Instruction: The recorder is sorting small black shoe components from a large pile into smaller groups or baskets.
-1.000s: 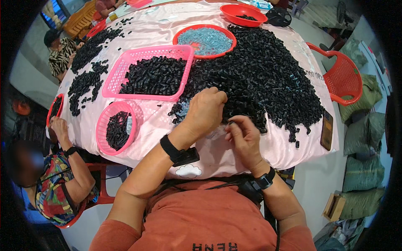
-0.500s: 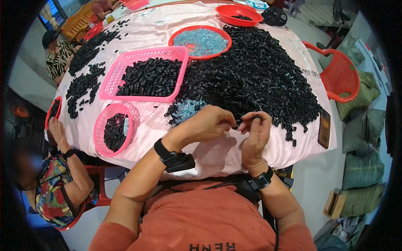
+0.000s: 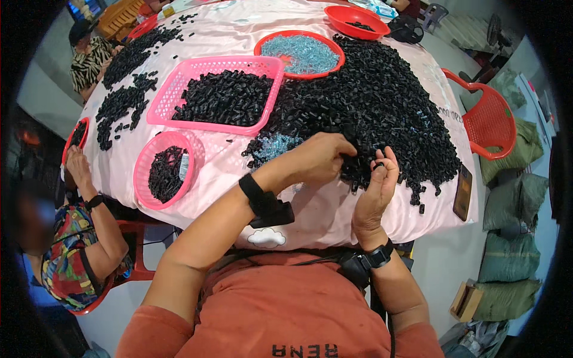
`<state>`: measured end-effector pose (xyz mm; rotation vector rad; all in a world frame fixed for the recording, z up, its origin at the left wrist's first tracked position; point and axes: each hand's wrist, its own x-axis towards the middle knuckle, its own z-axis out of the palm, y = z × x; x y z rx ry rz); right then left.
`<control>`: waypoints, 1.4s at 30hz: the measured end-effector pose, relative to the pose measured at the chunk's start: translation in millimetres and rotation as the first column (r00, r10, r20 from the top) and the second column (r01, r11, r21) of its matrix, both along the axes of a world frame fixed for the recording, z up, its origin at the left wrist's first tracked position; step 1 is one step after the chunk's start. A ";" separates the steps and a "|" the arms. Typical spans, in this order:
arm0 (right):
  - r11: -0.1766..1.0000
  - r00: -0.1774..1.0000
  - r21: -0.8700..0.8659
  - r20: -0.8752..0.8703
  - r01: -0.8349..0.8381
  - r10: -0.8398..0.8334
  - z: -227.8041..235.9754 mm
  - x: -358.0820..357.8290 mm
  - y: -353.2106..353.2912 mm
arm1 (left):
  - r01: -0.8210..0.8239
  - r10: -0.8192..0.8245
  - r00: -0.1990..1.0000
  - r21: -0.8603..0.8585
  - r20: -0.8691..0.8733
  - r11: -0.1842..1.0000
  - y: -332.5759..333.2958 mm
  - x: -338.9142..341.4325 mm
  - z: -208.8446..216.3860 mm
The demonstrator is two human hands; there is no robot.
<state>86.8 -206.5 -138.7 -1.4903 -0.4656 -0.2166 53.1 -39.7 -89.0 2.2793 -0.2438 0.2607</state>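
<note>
A big heap of small black plastic parts [image 3: 382,95] covers the table in front of me. My left hand [image 3: 322,156] reaches to its near edge, fingers pinched together at the parts; what they hold, if anything, is lost against the black. Just to the right, my right hand [image 3: 373,194] is palm up, with a small black cylindrical part [image 3: 379,165] between thumb and fingers. Beside my left wrist lies a small cluster of clear bluish pieces [image 3: 276,147]. More clear pieces [image 3: 301,53] fill a red bowl [image 3: 341,64] beyond the heap's left side.
A pink rectangular basket [image 3: 203,126] of black parts and a round pink basket [image 3: 141,179] stand left. A red bowl [image 3: 358,33] sits far back. A phone [image 3: 462,194] lies at the right edge, near a red chair [image 3: 492,119]. A co-worker's hand [image 3: 77,167] works at left.
Both hands have moved a little forward and to the right, my left fingers now at the heap. The right hand's fingers have lifted and spread somewhat around the black part.
</note>
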 end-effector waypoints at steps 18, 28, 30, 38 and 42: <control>0.994 0.992 -0.005 0.052 -0.112 0.112 5.6 -0.2 0.8 | -0.205 0.221 0.970 -0.148 0.105 0.967 10.5 -13.3 6.8; 0.958 0.949 0.145 -0.162 -0.248 0.270 10.2 -15.3 -0.1 | -0.341 0.298 0.939 0.340 0.174 0.877 -15.6 -21.9 -11.8; 0.952 0.929 0.125 -0.215 -0.280 0.302 10.5 -14.1 -0.2 | -0.341 0.290 0.938 0.363 0.188 0.867 -19.6 -21.6 -13.4; 0.948 0.924 0.087 -0.213 -0.306 0.318 10.4 -14.1 3.5 | -0.316 0.266 0.948 0.422 0.174 0.850 -24.5 -25.7 -15.3; 0.947 0.901 0.147 -0.296 -0.284 0.316 10.9 -16.1 5.6 | -0.337 0.277 0.934 0.300 0.226 0.893 -25.1 -31.2 -9.9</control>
